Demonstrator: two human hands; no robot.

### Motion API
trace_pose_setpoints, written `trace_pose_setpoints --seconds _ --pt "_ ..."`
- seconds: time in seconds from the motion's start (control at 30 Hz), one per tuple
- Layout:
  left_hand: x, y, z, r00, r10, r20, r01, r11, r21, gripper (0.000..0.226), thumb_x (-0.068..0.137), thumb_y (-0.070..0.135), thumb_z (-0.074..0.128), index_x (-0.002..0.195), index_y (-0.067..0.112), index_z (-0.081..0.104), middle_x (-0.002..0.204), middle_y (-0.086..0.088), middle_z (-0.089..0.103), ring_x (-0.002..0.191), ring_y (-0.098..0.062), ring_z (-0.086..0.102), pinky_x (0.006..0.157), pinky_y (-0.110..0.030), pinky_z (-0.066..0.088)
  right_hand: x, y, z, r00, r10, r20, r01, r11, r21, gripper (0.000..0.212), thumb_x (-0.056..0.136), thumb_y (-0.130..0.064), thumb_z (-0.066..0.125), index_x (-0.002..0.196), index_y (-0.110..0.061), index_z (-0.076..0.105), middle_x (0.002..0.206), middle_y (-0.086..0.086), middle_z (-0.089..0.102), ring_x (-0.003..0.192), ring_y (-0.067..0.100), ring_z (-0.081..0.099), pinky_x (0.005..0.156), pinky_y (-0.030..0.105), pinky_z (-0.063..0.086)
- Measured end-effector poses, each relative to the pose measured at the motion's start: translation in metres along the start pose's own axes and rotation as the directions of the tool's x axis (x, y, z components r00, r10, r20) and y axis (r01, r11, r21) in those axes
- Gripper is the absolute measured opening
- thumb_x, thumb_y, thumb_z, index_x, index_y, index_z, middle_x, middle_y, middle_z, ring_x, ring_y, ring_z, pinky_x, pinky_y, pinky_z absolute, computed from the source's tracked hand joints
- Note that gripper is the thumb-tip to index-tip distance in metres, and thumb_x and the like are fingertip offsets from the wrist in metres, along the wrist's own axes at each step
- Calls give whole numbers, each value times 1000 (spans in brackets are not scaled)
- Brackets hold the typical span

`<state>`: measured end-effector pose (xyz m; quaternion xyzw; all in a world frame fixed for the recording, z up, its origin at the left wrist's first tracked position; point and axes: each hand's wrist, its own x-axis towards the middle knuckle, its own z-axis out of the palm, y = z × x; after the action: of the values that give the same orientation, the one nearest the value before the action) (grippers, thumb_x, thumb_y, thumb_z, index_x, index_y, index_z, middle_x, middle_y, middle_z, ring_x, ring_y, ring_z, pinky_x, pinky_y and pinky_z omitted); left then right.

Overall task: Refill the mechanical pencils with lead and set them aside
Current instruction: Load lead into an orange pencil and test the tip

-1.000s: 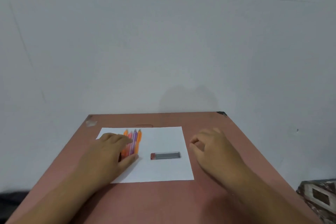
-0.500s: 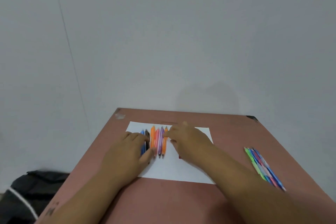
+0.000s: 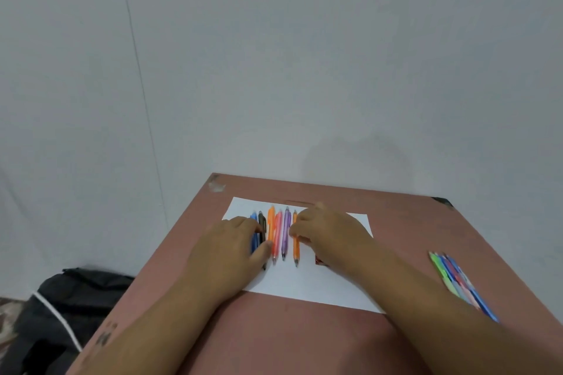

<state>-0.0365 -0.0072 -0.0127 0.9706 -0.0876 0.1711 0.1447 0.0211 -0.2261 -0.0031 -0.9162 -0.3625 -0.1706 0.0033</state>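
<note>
Centrally, a reddish-brown bench point(image 3: 304, 341) is seen from above, set against a pale grey wall point(image 3: 274, 70). A white sheet of paper point(image 3: 304, 286) is laid on the bench toward its far edge. A row of mechanical pencils point(image 3: 278, 234) is laid side by side on the far left part of the paper, tips pointing toward the near edge: blue, black, orange, pink, purple and orange again, counted from the left edge. The left hand point(image 3: 231, 253) is rested palm down over the blue and black pencils, its fingers loosely bent and its thumb touching the row near the first orange pencil; whether anything is gripped cannot be told. The right hand point(image 3: 329, 231) is placed just right of the row, its fingers curled so that the fingertips meet the rightmost orange pencil point(image 3: 295, 248); whether that pencil is pinched or only touched cannot be told. A small dark red object point(image 3: 319, 260) is partly hidden beneath the right hand. A second group of pencils point(image 3: 457, 280), green, blue and pink, is laid together near the right edge of the bench, off the paper, partly covered by the right forearm. A black bag point(image 3: 61, 307) is seen on the floor beyond the left edge.
</note>
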Motion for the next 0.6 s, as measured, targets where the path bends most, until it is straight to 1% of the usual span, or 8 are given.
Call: trace_pose_setpoints --seconds 0.13,0.23,0.33,0.4,0.47,0.5,0.57,0.6 --pt "-1 1 -1 1000 -14 -10 14 1000 13 36 93 62 41 105 34 60 93 15 61 81 -6 56 74 -28 51 -3 6 -1 999 -46 11 47 998 -30 29 87 -14 77 109 -33 69 98 -11 64 89 16 54 58 29 44" --pt "-2 2 -1 1000 -17 -13 17 1000 2 33 93 62 41 103 35 57 91 15 60 79 -6 56 72 -28 52 -7 8 -5 995 -78 56 81 996 -43 31 86 -13 75 110 -30 66 106 -9 62 93 16 52 68 32 51" --pt "-2 1 -1 1000 -20 -24 20 1000 -15 28 93 59 43 97 35 57 86 15 57 76 -6 55 67 -26 51 -12 10 -7 996 -89 32 91 993 -69 27 87 -11 72 103 -31 63 102 -12 60 90 14 48 68 31 50" --pt "-3 0 -1 999 -17 -31 15 999 -52 26 93 57 45 96 35 57 87 16 57 80 -6 54 67 -25 49 -15 13 -9 998 -56 5 56 998 -28 26 89 -11 71 101 -32 62 99 -15 61 91 13 48 66 29 47" --pt "-4 -2 -1 998 -44 -45 36 988 -153 20 94 53 50 97 35 58 95 20 57 91 -3 52 71 -20 44 -18 13 -12 998 15 -54 -13 999 39 23 93 -12 67 101 -34 63 98 -17 62 95 13 53 62 24 39" --pt "-3 -4 -1 997 -59 -58 45 976 -213 16 95 51 53 97 37 59 100 23 57 97 -1 51 74 -18 41 -19 14 -14 994 70 -82 -64 996 69 21 97 -16 62 102 -35 61 97 -16 60 97 13 55 61 24 37" --pt "-2 -5 -4 994 -63 -94 33 955 -295 11 95 48 55 99 40 61 108 31 55 108 2 48 83 -19 40 -21 17 -15 983 142 -119 -131 987 96 16 102 -22 53 104 -37 57 95 -15 54 94 14 54 61 26 43" --pt "-1 -5 -6 993 -55 -108 17 945 -326 11 96 48 55 102 41 62 110 34 54 111 4 47 88 -20 41 -22 18 -14 978 158 -138 -144 984 109 15 103 -22 52 104 -36 58 94 -14 56 93 15 53 64 29 47"
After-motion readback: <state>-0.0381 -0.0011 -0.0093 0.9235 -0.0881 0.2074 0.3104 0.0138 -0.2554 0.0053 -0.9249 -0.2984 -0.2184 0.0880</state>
